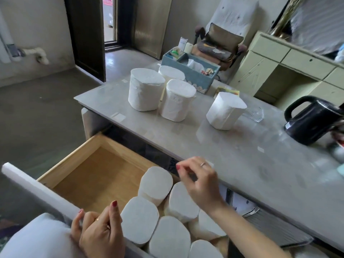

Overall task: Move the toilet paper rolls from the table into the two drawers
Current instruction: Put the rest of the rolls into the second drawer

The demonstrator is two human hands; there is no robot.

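Left hand (96,228) grips drawer (78,164) front at 7 o'clock. Right hand (201,183) hovers loosely curled, holding nothing, over rolls in drawer (156,185). Four rolls on desk (147,90) at 12 o'clock.

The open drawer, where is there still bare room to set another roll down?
The drawer has its bare wooden floor free in the far left half, bordered by its wooden walls and the packed rolls. The near right part, by both hands, is crowded with upright rolls pressed together.
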